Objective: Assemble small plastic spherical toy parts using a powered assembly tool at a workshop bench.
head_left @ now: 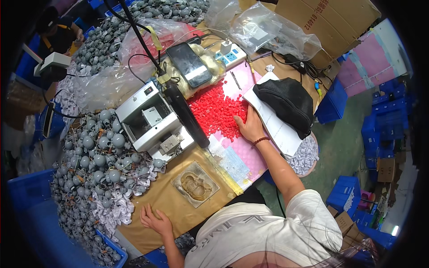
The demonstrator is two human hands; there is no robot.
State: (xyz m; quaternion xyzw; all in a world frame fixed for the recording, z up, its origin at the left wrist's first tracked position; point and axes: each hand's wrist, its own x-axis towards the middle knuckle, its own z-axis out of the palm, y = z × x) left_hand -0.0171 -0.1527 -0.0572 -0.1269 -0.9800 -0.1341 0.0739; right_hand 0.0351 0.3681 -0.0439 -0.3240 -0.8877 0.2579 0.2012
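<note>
My right hand (251, 127) lies at the right side of a spread of small red plastic pieces (216, 107), with thumb and fingers apart; a beaded bracelet circles its wrist. Close by are white paper sheets (279, 125) under a black mesh pouch (286, 103). On the brown table covering (156, 192), my left hand (156, 222) rests with fingers spread and nothing in it. Between me and a silver press-like machine (149, 123) sits a square plate with a moulded hollow (195, 184). Grey round parts with wires and white tags (98, 156) heap up left of the machine.
A smartphone (189, 64) lies on a wrapped bundle beyond the red pieces, beside a white power strip (230, 54). A black post (185, 114) rises next to the machine. White scraps fill a round tub (305, 156) at right. Another person (56, 35) is at far left.
</note>
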